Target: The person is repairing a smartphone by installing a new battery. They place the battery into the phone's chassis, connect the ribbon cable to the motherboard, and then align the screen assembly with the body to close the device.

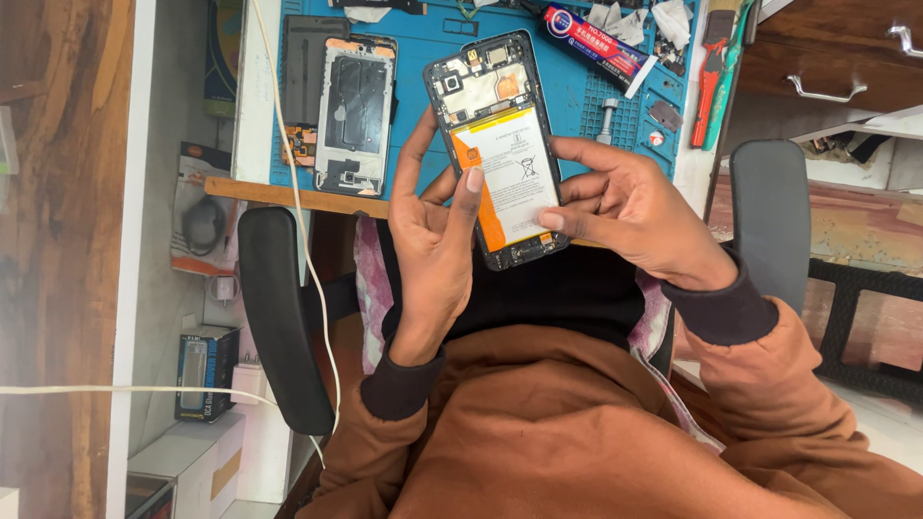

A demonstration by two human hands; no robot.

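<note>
A black smartphone with its back cover off (pixel 498 149) was held above the lap, in front of the blue silicone repair mat (pixel 577 96), with its white-and-orange battery (pixel 505 173) exposed. It was cradled in the left hand (pixel 433 240), whose fingers were wrapped behind the frame while the thumb pressed on the battery face. The right hand (pixel 635 216) gripped the lower right edge, thumb laid on the battery's corner. The step was judged to be seating or pressing down the battery; even, gentle pressure would be called for next. On the mat, a detached grey phone frame (pixel 356 111) lay to the left, and a red-and-blue glue tube (pixel 596 46) lay beyond the phone. A small dark box (pixel 202 370) stood on the floor.
</note>
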